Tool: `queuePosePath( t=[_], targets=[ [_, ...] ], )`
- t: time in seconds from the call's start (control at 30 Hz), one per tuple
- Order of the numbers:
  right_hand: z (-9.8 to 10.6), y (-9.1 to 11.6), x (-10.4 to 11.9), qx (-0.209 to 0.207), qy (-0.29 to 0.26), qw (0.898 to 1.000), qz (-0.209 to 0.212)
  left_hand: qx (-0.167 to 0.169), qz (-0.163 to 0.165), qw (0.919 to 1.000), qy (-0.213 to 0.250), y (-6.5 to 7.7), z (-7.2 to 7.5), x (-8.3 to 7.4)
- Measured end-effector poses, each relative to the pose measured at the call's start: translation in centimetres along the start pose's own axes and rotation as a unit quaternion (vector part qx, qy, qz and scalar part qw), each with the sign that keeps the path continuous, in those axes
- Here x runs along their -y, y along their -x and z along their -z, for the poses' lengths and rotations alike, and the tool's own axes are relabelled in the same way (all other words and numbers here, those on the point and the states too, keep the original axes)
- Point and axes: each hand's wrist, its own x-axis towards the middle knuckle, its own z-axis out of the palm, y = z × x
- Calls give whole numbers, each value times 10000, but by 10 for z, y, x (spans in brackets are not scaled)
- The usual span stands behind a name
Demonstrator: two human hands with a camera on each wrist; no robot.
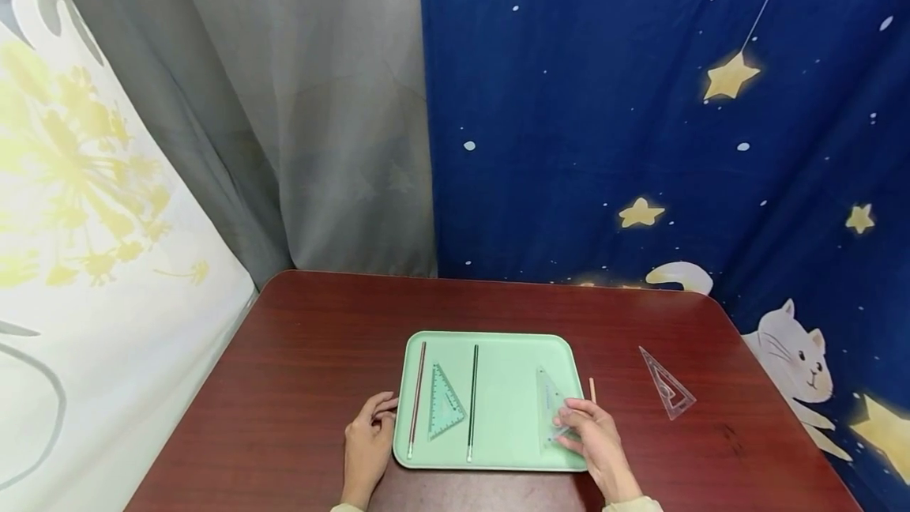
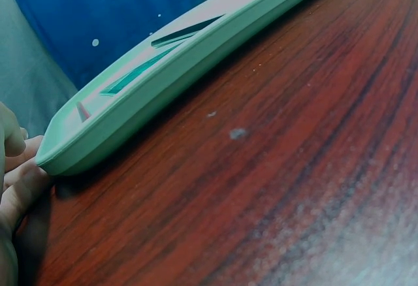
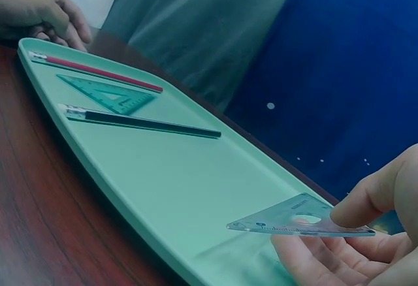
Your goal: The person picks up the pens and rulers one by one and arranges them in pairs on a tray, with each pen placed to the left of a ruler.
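My right hand (image 1: pixel 596 434) pinches a clear set square (image 3: pixel 281 218) between thumb and fingers, holding it just above the right side of the pale green tray (image 1: pixel 505 409). My left hand (image 1: pixel 368 439) rests beside the tray's left edge, its loosely bent fingers (image 2: pixel 25 185) right at the rim. On the tray's left half, a green-looking set square (image 1: pixel 444 409) lies between a red pencil (image 1: pixel 417 401) and a dark pencil (image 1: pixel 472 401). Both pencils lie lengthwise, with their eraser ends toward me.
Another clear set square (image 1: pixel 684 408) lies on the reddish-brown table (image 1: pixel 327 338), right of the tray. A thin light-coloured stick (image 1: pixel 592 390) shows just beyond my right hand, partly hidden by it. Grey and blue curtains (image 1: pixel 540 180) hang behind the table.
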Motion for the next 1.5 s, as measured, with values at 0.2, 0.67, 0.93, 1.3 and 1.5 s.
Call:
queuePosePath(
  t=[0.2, 0.67, 0.93, 1.3, 1.5],
  targets=[
    [-8, -2, -2, 64, 11, 10000, -70, 55, 36, 10000, -47, 0, 0, -1],
    [-39, -6, -1, 98, -78, 9999, -10, 94, 40, 9999, 51, 0, 1, -1],
    [-53, -7, -1, 293, 21, 9996, -3, 87, 88, 9999, -6, 0, 1, 0],
    [-69, -5, -5, 608, 3, 9981, 47, 84, 50, 9999, -21, 1, 2, -1],
    [-76, -6, -7, 557, 14, 9984, 49, 146, 112, 9998, -57, 0, 2, -1]
  ],
)
